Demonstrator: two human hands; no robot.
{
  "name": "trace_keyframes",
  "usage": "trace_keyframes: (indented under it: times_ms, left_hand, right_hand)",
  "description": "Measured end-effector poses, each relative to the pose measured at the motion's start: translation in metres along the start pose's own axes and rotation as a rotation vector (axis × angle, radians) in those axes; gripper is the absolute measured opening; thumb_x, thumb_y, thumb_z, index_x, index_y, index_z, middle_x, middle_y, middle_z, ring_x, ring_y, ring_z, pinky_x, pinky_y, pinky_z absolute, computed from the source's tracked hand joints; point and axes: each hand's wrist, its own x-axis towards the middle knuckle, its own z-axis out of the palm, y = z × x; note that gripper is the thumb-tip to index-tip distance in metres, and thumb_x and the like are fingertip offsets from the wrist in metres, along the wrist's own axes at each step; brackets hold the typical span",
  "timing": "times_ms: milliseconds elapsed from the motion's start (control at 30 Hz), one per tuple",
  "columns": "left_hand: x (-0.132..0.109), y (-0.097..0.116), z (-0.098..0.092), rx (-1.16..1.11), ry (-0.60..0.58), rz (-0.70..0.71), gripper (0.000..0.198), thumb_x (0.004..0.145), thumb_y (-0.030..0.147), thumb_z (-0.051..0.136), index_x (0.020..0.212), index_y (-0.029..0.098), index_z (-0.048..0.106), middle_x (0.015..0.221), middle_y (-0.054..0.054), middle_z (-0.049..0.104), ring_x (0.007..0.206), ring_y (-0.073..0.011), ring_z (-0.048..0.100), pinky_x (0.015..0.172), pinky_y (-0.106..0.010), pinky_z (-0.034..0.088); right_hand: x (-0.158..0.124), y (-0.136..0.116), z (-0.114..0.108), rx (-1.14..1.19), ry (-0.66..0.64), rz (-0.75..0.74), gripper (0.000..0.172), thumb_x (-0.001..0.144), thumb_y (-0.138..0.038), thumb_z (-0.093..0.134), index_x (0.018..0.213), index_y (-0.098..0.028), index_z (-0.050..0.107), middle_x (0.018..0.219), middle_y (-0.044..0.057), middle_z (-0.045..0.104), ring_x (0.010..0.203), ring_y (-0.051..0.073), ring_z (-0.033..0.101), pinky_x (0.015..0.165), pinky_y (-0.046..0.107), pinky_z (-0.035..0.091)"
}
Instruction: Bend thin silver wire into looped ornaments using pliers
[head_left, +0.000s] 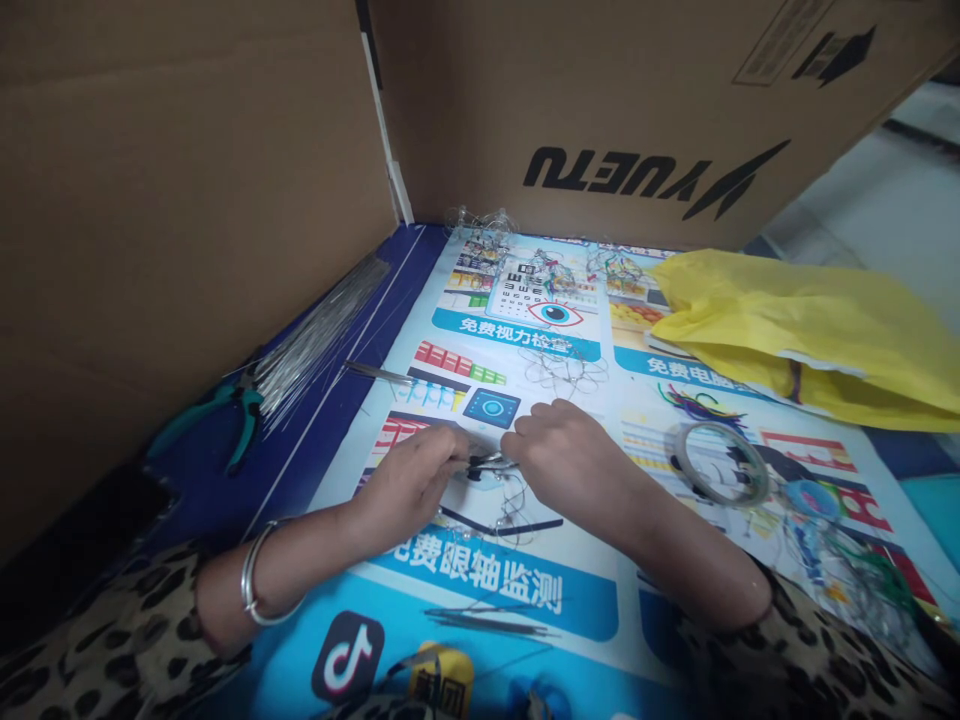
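Near the middle of the printed sheet, my left hand [416, 475] and my right hand [574, 465] face each other, both with fingers closed. Between them is a short strand of silvery wire [491, 462], pinched from both sides. Thin looped wire [514, 510] hangs just below, close to my right hand. A bundle of cut wires [487, 620] lies on the sheet nearer to me. Beyond my hands is a flower-like loop of fine wire [566, 370]. The fingertips are partly hidden.
Teal-handled pliers [247, 415] and a long wire bundle [319, 330] lie at left. Tweezers [379, 373] rest nearby. At right are a tape roll [720, 463], a yellow bag [810, 330] and tangled threads [862, 570]. Cardboard walls [570, 110] stand behind and left.
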Motion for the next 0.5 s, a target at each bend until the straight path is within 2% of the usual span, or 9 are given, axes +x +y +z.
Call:
trace_keyframes:
  times_ms: [500]
  left_hand:
    - [0.0011,0.0019,-0.0002,0.043,-0.007,-0.012,0.016,0.089,0.012,0.037,0.087,0.017,0.052,0.082,-0.004,0.061,0.075,-0.0151,0.057,0.064,-0.028,0.046]
  right_hand:
    - [0.0014,-0.0036,-0.0046,-0.005,-0.021,0.016,0.017,0.078,-0.009,0.049,0.068,-0.019,0.057,0.065,0.002,0.059,0.064,0.018,0.046,0.060,0.032,0.019]
